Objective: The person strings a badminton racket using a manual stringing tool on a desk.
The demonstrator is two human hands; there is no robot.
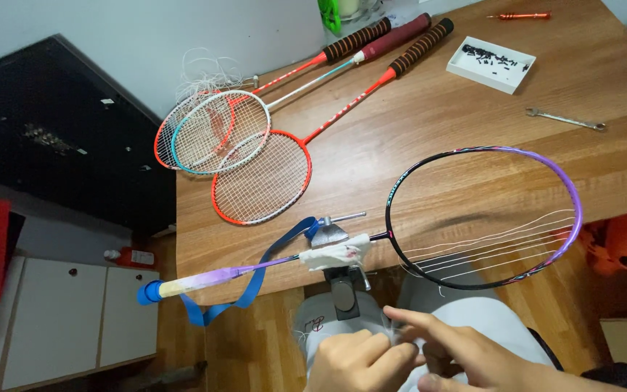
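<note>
- The left hand [357, 361] sits low in the view over the lap, fingers curled into a loose fist; thin white string [393, 328] shows at the knuckles, pinched between the two hands.
- The right hand [466, 356] touches the left, index finger stretched out toward it, the other fingers bent under; how tightly it grips the string cannot be told.
- Just above the hands, a black and purple racket [484, 218] is held at its shaft in a grey vise [339, 272] on the table [429, 123] edge, with white cloth [339, 252] wrapped around the clamped part.
- Its head lies over the table edge, with only a few white strings running across the lower part.
- Its handle points left past the table, with a blue grip tape [255, 279] hanging loose from it.
- Three strung rackets [255, 145] with red and white frames lie overlapped farther up the table.
- A white tray [491, 64] of small dark parts, a wrench [566, 120] and an orange screwdriver [520, 15] lie well apart at the far side.
</note>
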